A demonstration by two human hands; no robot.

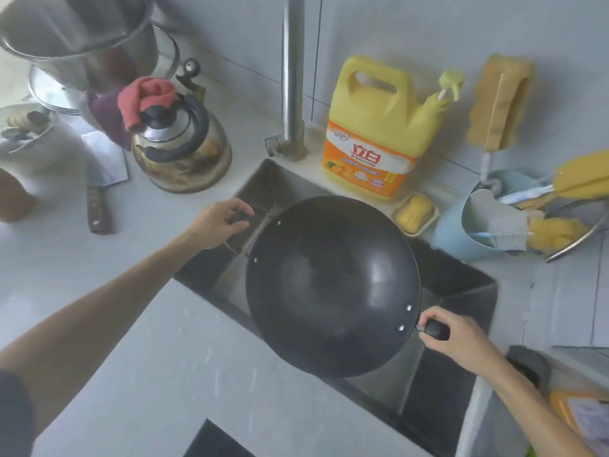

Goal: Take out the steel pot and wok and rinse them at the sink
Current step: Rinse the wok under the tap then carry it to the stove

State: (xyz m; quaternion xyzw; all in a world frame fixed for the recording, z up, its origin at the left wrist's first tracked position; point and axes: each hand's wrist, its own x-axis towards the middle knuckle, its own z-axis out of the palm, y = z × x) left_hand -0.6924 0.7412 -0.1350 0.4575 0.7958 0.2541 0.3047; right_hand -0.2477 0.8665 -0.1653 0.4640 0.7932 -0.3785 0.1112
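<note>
Head cam: the black wok (pixel 333 285) hangs over the sink (pixel 474 288), handle axis running far-left to near-right. Left hand (pixel 219 225) curls round the small helper handle, right hand (pixel 461 338) grips the long handle (pixel 436 329). The faucet (pixel 292 77) sits beyond the wok, nearer the left hand (no water visible), and the steel pot (pixel 79 37) waits far left on the counter.

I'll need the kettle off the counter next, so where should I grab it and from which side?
Take the kettle by its black arched handle, coming down from above. The handle stands up over the lid, clear of the round body. A red cloth drapes over its top, so grip the bare stretch on the tap side.
</note>
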